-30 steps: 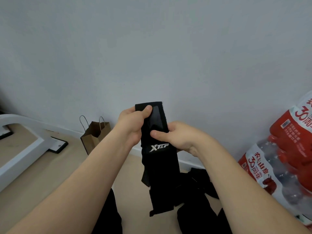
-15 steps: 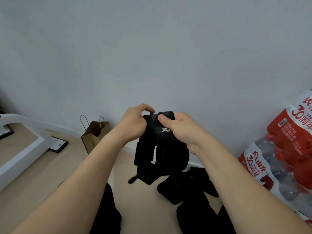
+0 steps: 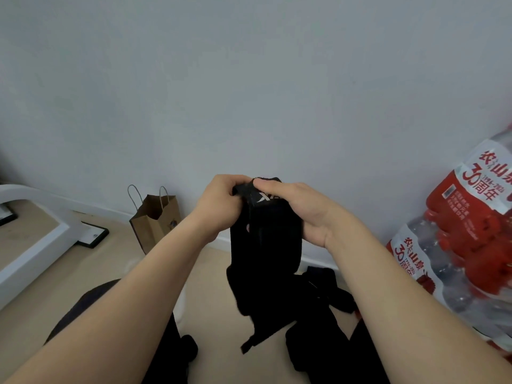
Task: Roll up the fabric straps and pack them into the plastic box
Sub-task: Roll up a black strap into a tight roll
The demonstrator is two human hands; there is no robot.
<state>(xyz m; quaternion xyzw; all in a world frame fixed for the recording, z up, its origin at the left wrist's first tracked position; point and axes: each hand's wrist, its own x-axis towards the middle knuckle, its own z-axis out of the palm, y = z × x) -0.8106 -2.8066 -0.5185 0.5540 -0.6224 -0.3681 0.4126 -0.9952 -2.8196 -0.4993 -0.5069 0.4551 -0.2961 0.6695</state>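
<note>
**One strap held up in two hands**

Head view: the left hand (image 3: 221, 200) and right hand (image 3: 299, 209) both pinch the top of one black strap (image 3: 266, 245), fingers curled round it. Its tail hangs before a dark strap heap (image 3: 327, 295) on the floor, count unclear. One paper bag (image 3: 155, 217) stands left, two bottled-water packs (image 3: 471, 217) right
</note>
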